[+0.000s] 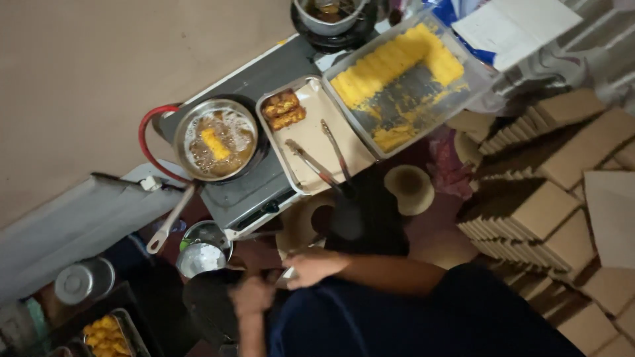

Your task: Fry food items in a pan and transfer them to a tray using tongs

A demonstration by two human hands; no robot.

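Fingers of the right hand [312, 266] curl shut around something small and pale that I cannot make out. The left hand [251, 296] is a blurry fist just beside it, at eight o'clock. The steel bowl [202, 258] sits near both hands at nine o'clock, closest to the left one.

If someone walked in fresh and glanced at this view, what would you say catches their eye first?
Probably the clear rectangular container of bright yellow battered strips at top centre, beside a metal tray with two browned fried pieces and metal tongs. Left of that, a round steel frying pan of bubbling oil holds one yellow piece on the stove. Stacks of brown cardboard boxes fill the right side, while both hands work low near the centre.
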